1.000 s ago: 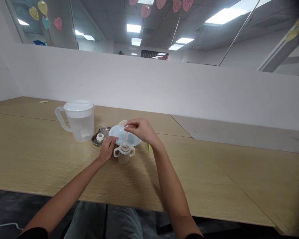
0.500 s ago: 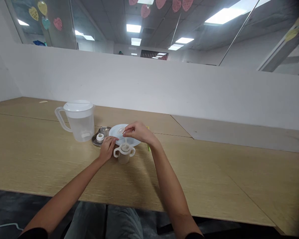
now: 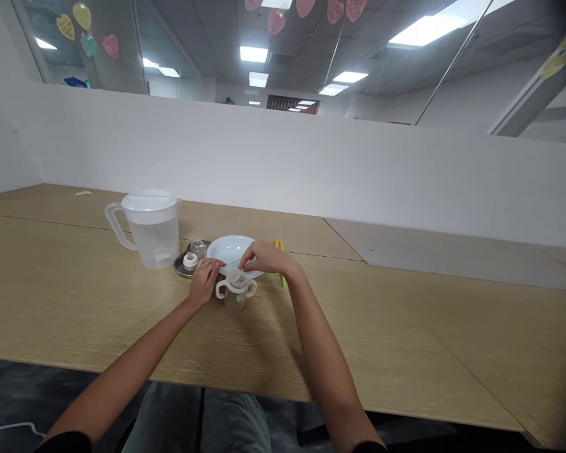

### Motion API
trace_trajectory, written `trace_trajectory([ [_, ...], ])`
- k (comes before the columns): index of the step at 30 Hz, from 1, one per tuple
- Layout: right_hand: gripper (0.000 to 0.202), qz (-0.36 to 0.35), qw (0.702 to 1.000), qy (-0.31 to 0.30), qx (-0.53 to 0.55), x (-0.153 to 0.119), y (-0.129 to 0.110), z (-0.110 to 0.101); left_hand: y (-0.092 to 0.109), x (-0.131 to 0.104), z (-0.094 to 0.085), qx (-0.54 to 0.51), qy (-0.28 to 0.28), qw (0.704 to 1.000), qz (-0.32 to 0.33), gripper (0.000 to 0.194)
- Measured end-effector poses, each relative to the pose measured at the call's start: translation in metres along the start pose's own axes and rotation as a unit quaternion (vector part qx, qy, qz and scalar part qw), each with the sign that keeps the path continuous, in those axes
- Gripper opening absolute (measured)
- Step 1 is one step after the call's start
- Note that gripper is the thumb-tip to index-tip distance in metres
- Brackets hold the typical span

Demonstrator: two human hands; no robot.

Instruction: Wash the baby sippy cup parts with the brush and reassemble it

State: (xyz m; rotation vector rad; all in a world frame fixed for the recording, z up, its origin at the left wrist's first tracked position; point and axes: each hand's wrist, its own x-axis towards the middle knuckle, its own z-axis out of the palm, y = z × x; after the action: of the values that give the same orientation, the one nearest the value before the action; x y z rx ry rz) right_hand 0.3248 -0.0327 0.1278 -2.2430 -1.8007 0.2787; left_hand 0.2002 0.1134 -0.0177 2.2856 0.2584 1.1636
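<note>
A translucent baby bottle point(image 3: 234, 300) with a white two-handled collar stands upright on the table. My right hand point(image 3: 264, 258) comes from the right, thumb and fingers pinching a small translucent silicone piece point(image 3: 234, 275) at the bottle's mouth. Whether the piece is seated cannot be made out. To the left of the bottle, my left hand point(image 3: 204, 282) rests with fingers stretched towards the rim of a white plate point(image 3: 231, 244), gripping nothing visible. The plate lies just behind the bottle, partly covered by my right hand.
At left stands a clear lidded jug point(image 3: 153, 229). A metal tray point(image 3: 183, 269) beside it holds a white ring point(image 3: 190, 260) and a clear cap point(image 3: 198, 248). A yellow-green item point(image 3: 279, 245) lies behind my right wrist. The white wall point(image 3: 283, 157) borders the table's far edge.
My right hand has lowered the silicone piece, whose thin stem showed above the bottle before, down to the bottle's mouth. The stem no longer shows above it. My left hand stays put.
</note>
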Motion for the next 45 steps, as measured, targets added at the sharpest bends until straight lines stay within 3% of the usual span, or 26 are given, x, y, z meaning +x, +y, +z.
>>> trace_trajectory([
  [6, 0.017, 0.010, 0.997, 0.067, 0.021, -0.009, -0.017, -0.004, -0.006, 0.008, -0.023, 0.093, 0.084, 0.992, 0.006, 0.033],
  [9, 0.015, -0.017, 0.998, 0.053, 0.030, -0.011, -0.028, -0.004, -0.023, 0.013, -0.037, 0.161, 0.114, 0.980, -0.007, 0.033],
  [15, 0.013, -0.006, 0.999, 0.014, -0.038, -0.008, -0.025, 0.000, -0.065, 0.012, -0.042, 0.249, 0.043, 0.966, -0.058, 0.038],
  [19, 0.013, -0.003, 0.999, 0.008, -0.045, -0.008, -0.017, 0.000, -0.075, 0.009, -0.040, 0.256, 0.010, 0.963, -0.084, 0.037],
  [29, 0.011, 0.022, 0.997, 0.010, -0.076, -0.012, -0.024, 0.002, -0.060, 0.011, -0.043, 0.258, 0.024, 0.959, -0.118, 0.018],
  [36, 0.015, 0.003, 0.994, 0.041, -0.100, -0.016, -0.024, 0.001, -0.056, 0.011, -0.040, 0.236, 0.074, 0.966, -0.083, 0.013],
  [39, 0.016, 0.008, 0.993, 0.061, -0.102, -0.018, -0.025, -0.001, -0.046, 0.014, -0.042, 0.215, 0.153, 0.963, -0.043, 0.013],
  [42, 0.021, 0.009, 0.992, 0.096, -0.079, -0.019, -0.030, -0.002, -0.029, 0.015, -0.044, 0.174, 0.252, 0.951, 0.038, 0.013],
  [45, 0.035, -0.027, 0.985, 0.161, -0.047, -0.017, -0.038, 0.001, -0.011, 0.012, -0.043, 0.159, 0.282, 0.936, 0.140, 0.021],
])
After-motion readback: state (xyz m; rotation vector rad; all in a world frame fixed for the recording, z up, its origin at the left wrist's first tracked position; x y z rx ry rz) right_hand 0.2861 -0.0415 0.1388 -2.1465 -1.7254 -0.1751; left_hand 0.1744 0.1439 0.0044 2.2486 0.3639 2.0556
